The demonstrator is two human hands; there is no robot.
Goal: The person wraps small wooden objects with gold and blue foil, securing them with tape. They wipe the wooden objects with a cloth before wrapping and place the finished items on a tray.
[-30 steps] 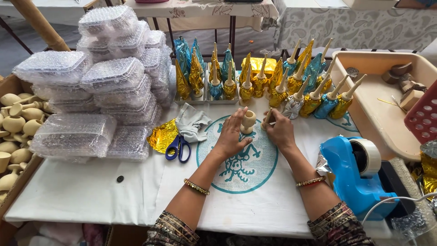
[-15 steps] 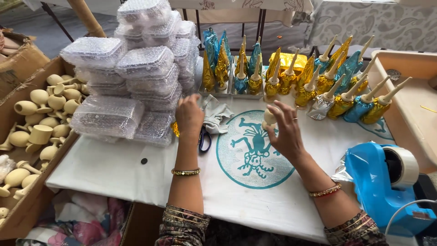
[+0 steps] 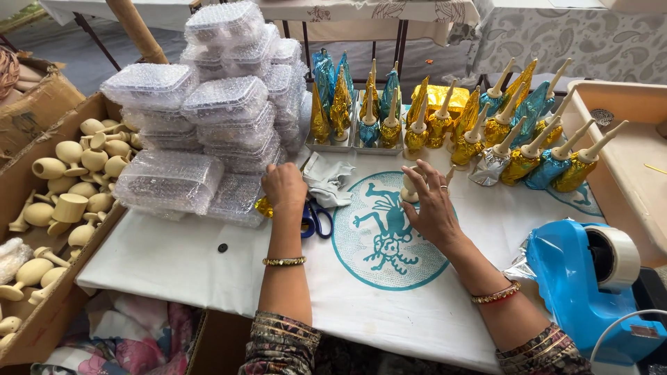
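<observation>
The hands work at the middle of the desk [image 3: 174, 260], which is covered in a white cloth with a teal round print. The left hand [image 3: 283, 189] lies knuckles up at about 10 o'clock from that print, fingers curled down onto a crumpled piece of gold foil [image 3: 263, 207]; whether it already pinches the foil cannot be told, since the fingertips are hidden. The right hand [image 3: 432, 205] sits at about 2 o'clock on the print, fingers loosely bent around a small pale wooden piece [image 3: 410, 189] that stands upright on the cloth, touching it at the side. The foil looks thin, light and easily creased or torn, and probably slippery against the cloth, so it is best taken by an edge or corner with a gentle pinch. The wooden piece looks stiff, light and smooth, with a rounded body and a narrow stem that could snap, so the body is the safer place to hold. Blue-handled scissors [image 3: 317, 221] lie just right of the left hand, beside a grey cloth [image 3: 326, 182]. At 12 o'clock stand rows of foil-wrapped pieces [image 3: 417, 128] in gold and blue. At 10 o'clock rises a stack of clear plastic boxes [image 3: 208, 118], at 9 o'clock a cardboard box of bare wooden pieces [image 3: 69, 187], and at 4 o'clock a blue tape dispenser [image 3: 583, 278].
</observation>
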